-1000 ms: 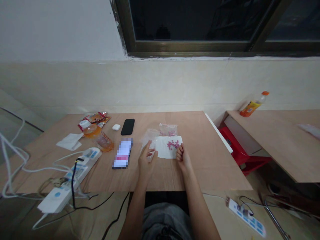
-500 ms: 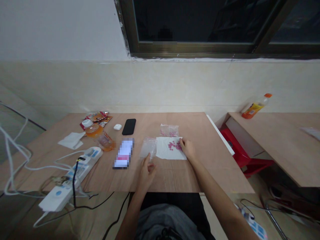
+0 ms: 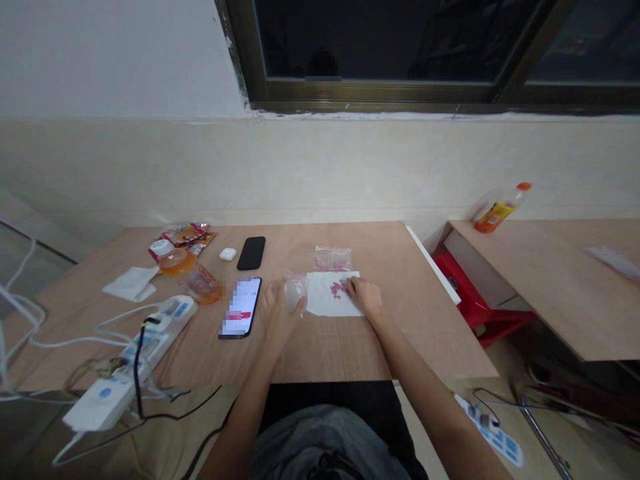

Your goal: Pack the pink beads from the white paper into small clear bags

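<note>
Pink beads (image 3: 335, 289), likely light, slippery and best pinched by their sides, are scattered on paper (image 3: 319, 303) at the right hand (image 3: 367, 295), grip unclear; a clear bag (image 3: 296, 289) is held by the left hand (image 3: 278, 311).

- A plain indoor room with desks (home, dormitory or office, I cannot tell which).
- Two wood-topped surfaces, a near table (image 3: 325, 363) and a right-hand table (image 3: 545, 273), with a red plastic stool (image 3: 463, 293) between.
- A tiled lower wall (image 3: 300, 167) beneath a metal-framed window (image 3: 390, 43).
- Everyday clutter: a power strip (image 3: 107, 400), snack packets (image 3: 184, 233), an orange-capped bottle (image 3: 497, 213).
</note>
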Tool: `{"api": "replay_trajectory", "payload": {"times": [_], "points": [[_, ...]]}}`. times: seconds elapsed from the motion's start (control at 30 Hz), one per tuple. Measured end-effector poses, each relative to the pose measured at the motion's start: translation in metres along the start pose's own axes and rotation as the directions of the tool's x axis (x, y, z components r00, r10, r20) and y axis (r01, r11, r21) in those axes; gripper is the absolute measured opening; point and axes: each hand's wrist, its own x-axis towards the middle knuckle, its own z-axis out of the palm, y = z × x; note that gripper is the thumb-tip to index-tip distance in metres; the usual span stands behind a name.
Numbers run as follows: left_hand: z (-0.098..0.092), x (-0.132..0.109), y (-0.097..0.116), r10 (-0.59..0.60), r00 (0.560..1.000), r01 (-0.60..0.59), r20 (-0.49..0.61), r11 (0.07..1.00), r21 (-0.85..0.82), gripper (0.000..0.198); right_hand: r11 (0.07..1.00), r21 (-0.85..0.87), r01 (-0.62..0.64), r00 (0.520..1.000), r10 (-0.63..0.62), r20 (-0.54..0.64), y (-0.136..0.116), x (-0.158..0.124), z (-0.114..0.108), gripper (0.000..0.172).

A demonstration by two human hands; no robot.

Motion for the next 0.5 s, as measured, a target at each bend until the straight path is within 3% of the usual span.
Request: {"api": "replay_trajectory", "payload": {"times": [0.2, 0.5], "points": [[0.012, 0.016, 0.001, -0.028, 0.996, 0.020, 0.083, 0.995, 0.100, 0.073, 1.000, 0.000, 0.018, 1.000, -0.018, -0.003, -0.001, 0.000, 0.000, 0.040], [0.006, 0.016, -0.002, 0.023, 0.987, -0.047, 0.162, 0.988, 0.147, 0.054, 0.999, 0.005, 0.039, 0.999, -0.039, 0.025, -0.002, 0.000, 0.000, 0.039]]}}
